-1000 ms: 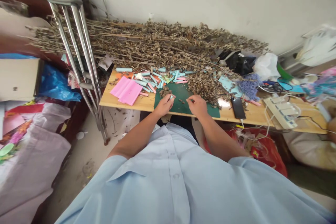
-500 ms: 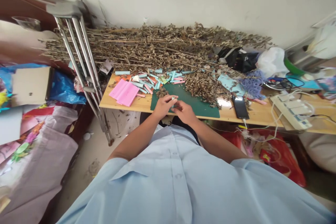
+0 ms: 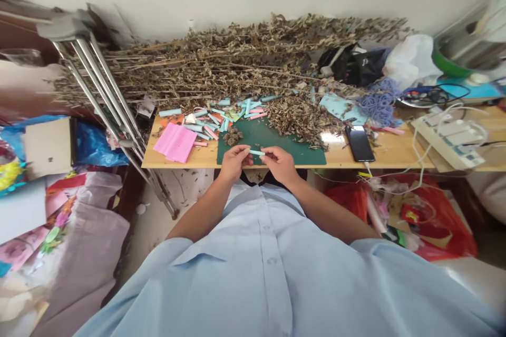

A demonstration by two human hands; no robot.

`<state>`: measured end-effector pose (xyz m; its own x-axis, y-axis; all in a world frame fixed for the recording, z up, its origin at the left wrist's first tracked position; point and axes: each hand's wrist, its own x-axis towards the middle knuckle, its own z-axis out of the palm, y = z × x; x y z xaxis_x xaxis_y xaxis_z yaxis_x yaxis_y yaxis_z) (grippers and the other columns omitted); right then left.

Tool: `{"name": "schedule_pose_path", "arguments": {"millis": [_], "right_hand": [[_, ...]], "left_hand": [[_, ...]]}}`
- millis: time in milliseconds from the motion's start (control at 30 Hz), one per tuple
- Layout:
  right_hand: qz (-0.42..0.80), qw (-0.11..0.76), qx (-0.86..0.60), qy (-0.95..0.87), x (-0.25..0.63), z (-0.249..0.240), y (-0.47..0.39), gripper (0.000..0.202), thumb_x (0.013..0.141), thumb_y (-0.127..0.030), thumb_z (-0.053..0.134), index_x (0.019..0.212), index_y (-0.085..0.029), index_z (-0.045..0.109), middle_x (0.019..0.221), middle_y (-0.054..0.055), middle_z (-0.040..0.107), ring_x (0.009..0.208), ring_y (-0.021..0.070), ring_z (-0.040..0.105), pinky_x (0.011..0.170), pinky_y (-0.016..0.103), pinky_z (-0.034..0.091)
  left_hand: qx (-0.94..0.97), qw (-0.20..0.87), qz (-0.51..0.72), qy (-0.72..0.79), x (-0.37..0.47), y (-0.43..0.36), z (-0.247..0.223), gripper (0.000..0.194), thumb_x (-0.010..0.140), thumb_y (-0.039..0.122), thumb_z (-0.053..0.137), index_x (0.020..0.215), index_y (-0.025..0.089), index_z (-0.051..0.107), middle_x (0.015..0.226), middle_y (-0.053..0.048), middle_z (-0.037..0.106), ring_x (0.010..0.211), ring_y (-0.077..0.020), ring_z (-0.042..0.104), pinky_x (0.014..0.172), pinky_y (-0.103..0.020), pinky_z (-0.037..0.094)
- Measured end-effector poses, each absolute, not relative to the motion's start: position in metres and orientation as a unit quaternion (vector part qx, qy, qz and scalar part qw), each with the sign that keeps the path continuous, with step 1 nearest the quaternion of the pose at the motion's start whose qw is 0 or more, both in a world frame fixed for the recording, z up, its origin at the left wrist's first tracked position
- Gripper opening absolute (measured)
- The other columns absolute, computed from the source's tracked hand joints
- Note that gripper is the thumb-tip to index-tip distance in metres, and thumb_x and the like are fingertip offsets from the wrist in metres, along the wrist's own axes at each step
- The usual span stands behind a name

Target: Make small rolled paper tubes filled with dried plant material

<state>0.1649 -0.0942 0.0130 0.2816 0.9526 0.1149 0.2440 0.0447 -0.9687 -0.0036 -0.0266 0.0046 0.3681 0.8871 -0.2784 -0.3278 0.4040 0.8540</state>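
Between my hands a small light-blue paper roll (image 3: 256, 152) lies level above the front of the green mat (image 3: 253, 134). My left hand (image 3: 234, 162) pinches its left end, and my right hand (image 3: 280, 163) pinches the right end. Just beyond my left hand a clump of crumbled dried leaves (image 3: 232, 137) rests on the mat. A larger heap of dried leaves (image 3: 298, 118) covers the mat's right rear. Behind and to the left lie several blue and pink paper rolls (image 3: 205, 121) beside a stack of pink paper sheets (image 3: 174, 142).
Long dried plant stalks (image 3: 213, 63) stretch along the wall at the back. A metal crutch (image 3: 106, 89) leans at the left. Right of the mat are a phone (image 3: 360, 143), purple cord (image 3: 380, 105) and a power strip (image 3: 448, 137). A red bag (image 3: 454, 221) sits below the table.
The roll has turned from upright to level, and my hands have moved apart to its two ends. The camera view has shifted slightly.
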Motion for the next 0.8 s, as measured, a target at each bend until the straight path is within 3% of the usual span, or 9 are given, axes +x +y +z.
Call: {"name": "schedule_pose_path", "arguments": {"millis": [233, 800], "right_hand": [[0.314, 0.57, -0.554, -0.52, 0.156, 0.024, -0.098, 0.02, 0.085, -0.034, 0.075, 0.102, -0.024, 0.075, 0.092, 0.003, 0.071, 0.078, 0.0165, 0.066, 0.075, 0.031, 0.057], [0.271, 0.537, -0.56, -0.57, 0.142, 0.033, -0.094, 0.015, 0.09, -0.033, 0.071, 0.101, -0.024, 0.077, 0.092, 0.004, 0.072, 0.079, 0.0165, 0.066, 0.075, 0.032, 0.057]], "left_hand": [[0.319, 0.805, 0.354, 0.352, 0.001, -0.034, 0.01, 0.043, 0.076, 0.045, 0.082, 0.098, 0.01, 0.069, 0.068, -0.004, 0.068, 0.051, -0.0137, 0.063, 0.052, -0.027, 0.053], [0.303, 0.817, 0.376, 0.315, -0.012, -0.043, 0.003, 0.041, 0.078, 0.041, 0.082, 0.1, 0.01, 0.066, 0.069, -0.005, 0.069, 0.056, -0.0155, 0.067, 0.057, -0.028, 0.055]]}}
